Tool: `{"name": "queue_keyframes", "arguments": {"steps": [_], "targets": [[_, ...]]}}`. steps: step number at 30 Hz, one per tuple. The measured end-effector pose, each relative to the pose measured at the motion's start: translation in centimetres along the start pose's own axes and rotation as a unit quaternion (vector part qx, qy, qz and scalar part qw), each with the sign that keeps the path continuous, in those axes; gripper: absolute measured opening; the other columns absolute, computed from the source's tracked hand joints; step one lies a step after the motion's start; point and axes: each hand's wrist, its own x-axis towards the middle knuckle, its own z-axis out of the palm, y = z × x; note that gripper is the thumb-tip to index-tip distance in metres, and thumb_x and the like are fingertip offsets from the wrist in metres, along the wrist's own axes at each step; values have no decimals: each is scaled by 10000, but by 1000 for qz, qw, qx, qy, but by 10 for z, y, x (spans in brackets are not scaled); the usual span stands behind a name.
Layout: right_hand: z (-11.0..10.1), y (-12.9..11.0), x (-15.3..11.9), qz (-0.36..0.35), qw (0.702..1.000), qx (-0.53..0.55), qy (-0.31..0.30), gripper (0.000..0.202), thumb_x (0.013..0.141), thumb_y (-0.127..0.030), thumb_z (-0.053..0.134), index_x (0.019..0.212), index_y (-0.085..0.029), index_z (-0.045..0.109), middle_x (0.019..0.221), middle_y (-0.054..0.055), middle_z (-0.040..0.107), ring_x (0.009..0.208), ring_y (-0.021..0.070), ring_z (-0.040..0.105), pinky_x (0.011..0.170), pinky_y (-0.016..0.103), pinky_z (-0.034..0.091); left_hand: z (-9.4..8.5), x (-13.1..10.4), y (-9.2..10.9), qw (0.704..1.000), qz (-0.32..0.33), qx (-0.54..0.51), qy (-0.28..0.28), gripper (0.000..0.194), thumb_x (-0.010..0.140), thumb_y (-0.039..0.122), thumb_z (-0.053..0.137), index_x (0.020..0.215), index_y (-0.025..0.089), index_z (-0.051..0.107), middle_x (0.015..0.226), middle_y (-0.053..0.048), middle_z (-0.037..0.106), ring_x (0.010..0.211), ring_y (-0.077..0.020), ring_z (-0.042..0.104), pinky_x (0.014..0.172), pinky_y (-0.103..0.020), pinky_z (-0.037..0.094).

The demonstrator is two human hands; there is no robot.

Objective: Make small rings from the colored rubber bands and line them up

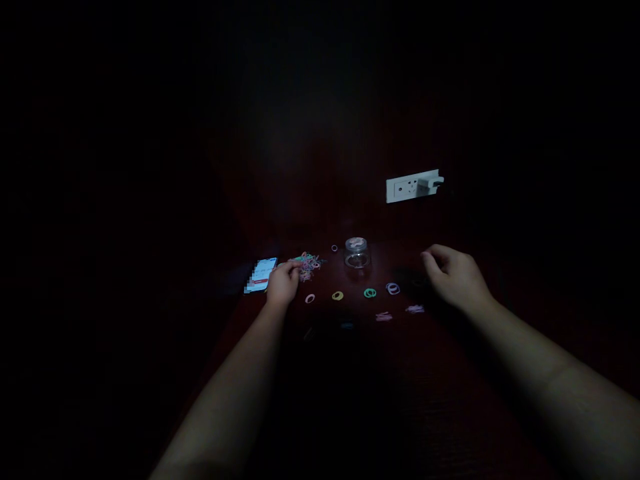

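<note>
Ahead-right of your left hand (283, 283), band pile (311, 263); fingers pinched, hold unclear. Right hand (456, 275) farther, half-curled, hold unclear.

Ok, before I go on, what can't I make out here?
All in the head view:
What, if anything, the left grip pinches: fingertips blend into the pile of colored bands, too small and dark.
Inside of the right grip: hidden by the hand itself.
Phone text: too small, partly pixelated.
Jar lid design: too small.
Count of dim teal pieces: lost in shadow.
</note>
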Motion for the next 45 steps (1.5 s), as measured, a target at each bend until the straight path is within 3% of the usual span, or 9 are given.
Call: {"name": "queue_keyframes", "arguments": {"steps": [5,11,18,24,31,36,41,45], "targets": [[0,-3,-2,-3,1000,-4,-13,278,896,-381,484,728,-200,610,602,24,637,530,164,559,517,279,341,-1,-1,-2,998,-39,-44,22,202,876,223,561,1051,177,649,959,-65,736,856,-186,703,813,-316,567],[0,-7,-3,-13,1000,3,-25,281,887,-390,497,685,-210,574,565,0,594,499,151,534,502,269,347,-5,-2,1,996,-49,-67,17,148,865,209,581,990,167,649,952,-70,735,852,-178,710,814,-309,567],[5,-9,-7,-40,998,24,-47,274,898,-380,496,705,-209,586,593,7,615,509,156,546,512,272,359,-11,-8,9,997,-39,-66,25,153,857,237,608,984,178,668,1008,-77,728,956,-218,688,918,-385,538],[13,-27,-20,-86,989,72,-97,246,910,-338,491,730,-203,590,608,-4,592,525,146,530,535,272,363,-13,-20,23,993,-41,-105,20,174,878,237,573,1015,156,642,1045,-94,722,893,-190,703,836,-350,585],[22,-50,-41,-161,962,137,-173,164,883,-234,507,731,-208,566,622,-26,527,569,135,505,562,260,378,-18,-39,62,991,-35,-132,14,143,871,290,605,936,181,670,924,-56,748,819,-193,719,786,-365,607],[29,-57,-51,-173,950,159,-205,58,846,-186,552,861,-222,596,683,-23,551,617,142,532,591,266,400,-19,-58,104,989,-12,-150,-2,132,859,320,642,895,195,664,939,-43,755,829,-176,718,777,-316,591],[28,-62,-53,-161,948,179,-207,172,862,-207,558,1031,-237,570,722,-31,543,636,146,534,597,269,396,-22,-81,152,984,39,-159,-74,42,872,244,621,897,212,633,867,-1,741,736,-121,692,691,-224,547],[26,-63,-53,-162,945,198,-204,46,904,-223,511,936,-238,541,712,-32,541,620,141,517,572,262,370,-24,-92,171,980,99,-121,-121,41,900,240,588,924,225,618,850,10,730,742,-121,683,719,-229,518]]}}
